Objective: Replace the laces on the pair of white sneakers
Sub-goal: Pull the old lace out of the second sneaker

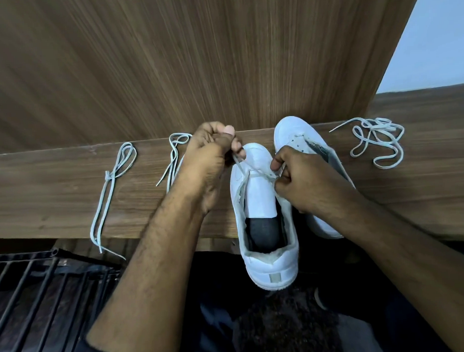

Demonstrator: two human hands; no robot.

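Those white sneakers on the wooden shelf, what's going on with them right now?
A person is lacing the nearer white sneaker, whose heel overhangs the wooden shelf. The left hand and right hand each pinch an end of a pale lace that crosses only the eyelets nearest the toe. The second white sneaker lies behind the right hand, unlaced as far as visible. Two pale tied laces lie to the left, and a loose tangled lace to the right.
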